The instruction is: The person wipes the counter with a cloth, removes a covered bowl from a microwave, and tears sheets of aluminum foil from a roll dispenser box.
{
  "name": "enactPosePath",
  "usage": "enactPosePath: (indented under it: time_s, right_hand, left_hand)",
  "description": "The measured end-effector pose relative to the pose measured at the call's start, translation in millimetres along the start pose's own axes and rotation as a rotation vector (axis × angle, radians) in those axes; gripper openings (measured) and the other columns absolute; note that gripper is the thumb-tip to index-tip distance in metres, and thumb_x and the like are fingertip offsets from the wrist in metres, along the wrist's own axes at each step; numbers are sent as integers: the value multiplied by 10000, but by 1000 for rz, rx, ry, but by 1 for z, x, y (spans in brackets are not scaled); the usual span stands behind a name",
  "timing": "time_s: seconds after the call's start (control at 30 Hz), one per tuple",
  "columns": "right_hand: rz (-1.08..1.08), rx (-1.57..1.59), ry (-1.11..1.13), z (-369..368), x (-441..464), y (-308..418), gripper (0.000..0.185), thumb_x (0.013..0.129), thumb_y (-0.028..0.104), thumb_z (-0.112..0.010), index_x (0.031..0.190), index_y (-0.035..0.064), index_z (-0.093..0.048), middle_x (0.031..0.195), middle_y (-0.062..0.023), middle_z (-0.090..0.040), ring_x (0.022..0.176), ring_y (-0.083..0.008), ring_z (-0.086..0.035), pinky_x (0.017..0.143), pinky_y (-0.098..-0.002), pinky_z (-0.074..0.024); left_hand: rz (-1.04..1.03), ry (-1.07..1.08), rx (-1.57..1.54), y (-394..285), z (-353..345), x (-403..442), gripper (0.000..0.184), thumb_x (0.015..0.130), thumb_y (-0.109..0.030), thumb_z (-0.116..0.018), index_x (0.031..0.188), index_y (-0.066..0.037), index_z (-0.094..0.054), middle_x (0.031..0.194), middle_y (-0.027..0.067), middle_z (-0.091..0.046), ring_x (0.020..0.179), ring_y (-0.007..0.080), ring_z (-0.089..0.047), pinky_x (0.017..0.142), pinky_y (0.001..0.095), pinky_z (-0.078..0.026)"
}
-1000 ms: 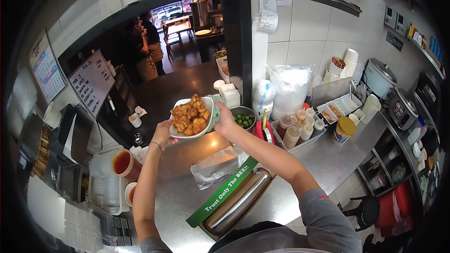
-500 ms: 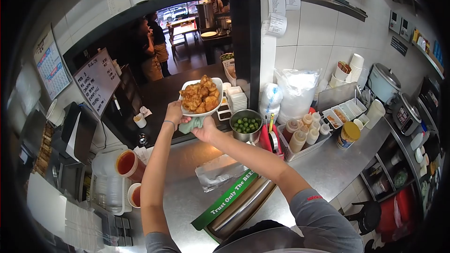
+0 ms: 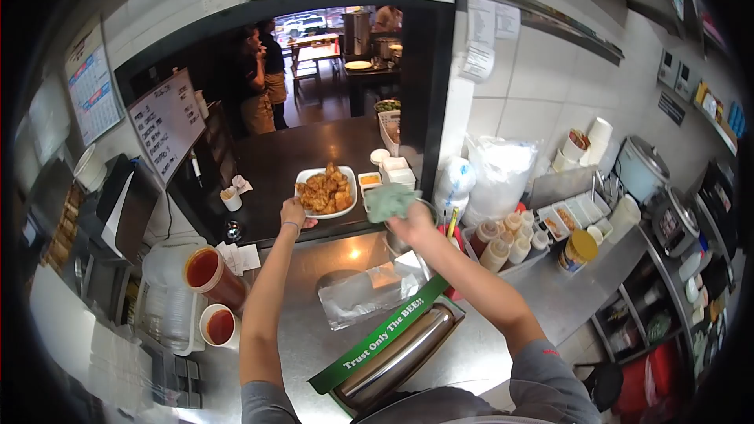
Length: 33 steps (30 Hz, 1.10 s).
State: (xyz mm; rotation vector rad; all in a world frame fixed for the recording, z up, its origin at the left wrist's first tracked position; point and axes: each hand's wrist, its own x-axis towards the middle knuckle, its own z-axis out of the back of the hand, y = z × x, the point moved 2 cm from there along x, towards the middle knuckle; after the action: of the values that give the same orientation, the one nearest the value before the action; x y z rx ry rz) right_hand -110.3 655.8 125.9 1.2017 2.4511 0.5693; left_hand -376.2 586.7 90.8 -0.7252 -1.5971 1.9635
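Note:
A white square bowl (image 3: 353,207) heaped with browned fried pieces (image 3: 325,190) is on the dark ledge (image 3: 275,155) of the serving window. My left hand (image 3: 294,214) grips the bowl's near left edge. To the right, my right hand (image 3: 411,221) holds a crumpled green cloth (image 3: 390,202), slightly blurred. The cloth hangs over small sauce dishes and hides most of the metal pot behind it. Below my arms lies a clear plastic sheet (image 3: 369,290) beside a long green box (image 3: 377,338) with a roll in it.
Tubs of red sauce (image 3: 214,276) stand on the left of the steel counter. On the right are squeeze bottles (image 3: 510,241) in a basket and a jar with a yellow lid (image 3: 579,248). Two people (image 3: 263,78) stand beyond the window.
The bowl has come down from mid-air onto the ledge. My right hand has left it and moved right with the green cloth, while my left hand stays on the bowl's edge.

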Motion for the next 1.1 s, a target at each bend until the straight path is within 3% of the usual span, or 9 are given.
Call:
enactPosePath:
  time_s: [0.17, 0.47, 0.63, 0.7, 0.77, 0.87, 0.97, 1.07, 1.1]
  right_hand:
    - [101, -89, 257, 21, -75, 83, 291, 910, 154, -447, 1158, 17, -513, 1165, -125, -570, 1067, -248, -548, 944, -379, -435]
    - [408, 36, -218, 177, -236, 142, 313, 953, 224, -393, 1181, 38, -498, 1160, -122, -570, 1079, -272, -550, 951, -411, -445]
    - [445, 154, -447, 228, -294, 133, 336, 959, 254, -363, 1174, 37, -501, 1125, -136, -580, 1032, -324, -569, 898, -461, -478]
    - [478, 195, -499, 240, -308, 127, 344, 960, 263, -356, 1170, 35, -503, 1116, -141, -582, 1018, -338, -573, 883, -473, -485]
    - [490, 226, -495, 258, -314, 121, 362, 956, 293, -358, 1159, 36, -513, 1110, -145, -581, 1017, -335, -570, 896, -472, -475]
    - [484, 270, -472, 224, -313, 113, 490, 917, 453, -396, 1166, 49, -519, 1120, -134, -578, 1045, -322, -552, 931, -484, -432]
    - [449, 217, -397, 212, -312, 105, 622, 861, 586, -423, 1180, 60, -517, 1147, -121, -569, 1082, -312, -532, 954, -480, -401]
    - [401, 226, -309, 188, -311, 95, 623, 865, 587, -414, 1195, 67, -513, 1178, -119, -555, 1107, -309, -517, 958, -464, -396]
    - [392, 236, -304, 180, -309, 92, 623, 865, 587, -414, 1195, 67, -513, 1178, -119, -555, 1107, -309, -517, 958, -464, -396]
  left_hand:
    - [197, -196, -107, 73, -6, 41, 334, 961, -226, -349, 1073, 26, -537, 930, 203, -606, 583, 297, -646, 417, 376, -559]
    - [361, -412, -251, 163, -13, 102, 269, 945, -183, -365, 1127, -47, -510, 1041, 165, -591, 723, 303, -650, 419, 367, -549]
    - [384, -310, -376, 191, -24, 135, 310, 945, -282, -383, 1163, -70, -438, 866, 146, -626, 620, 272, -642, 367, 296, -464]
    - [360, -107, -842, 200, -32, 159, 342, 947, -316, -376, 1198, -84, -371, 904, 153, -623, 619, 266, -640, 421, 309, -492]
    - [356, -14, -861, 191, -41, 161, 551, 934, -383, -404, 1360, -126, -168, 1074, 180, -575, 798, 298, -638, 596, 415, -532]
    - [248, -36, -447, 138, -52, 117, 929, 888, -484, -451, 1357, -221, 307, 1373, 188, -344, 1162, 362, -465, 907, 551, -386]
    - [231, 145, 148, 110, -54, 103, 938, 886, -468, -462, 1366, -180, 290, 1427, 189, -274, 1199, 381, -432, 946, 485, -377]
    - [-598, -117, 238, 39, -65, 30, 845, 898, -351, -523, 1435, -90, 75, 1361, 201, -386, 1306, 317, -306, 1065, 333, -222]
    - [-664, 4, 202, 21, -67, 8, 774, 926, -264, -484, 1434, -86, 73, 1375, 217, -369, 1332, 295, -263, 1083, 338, -166]
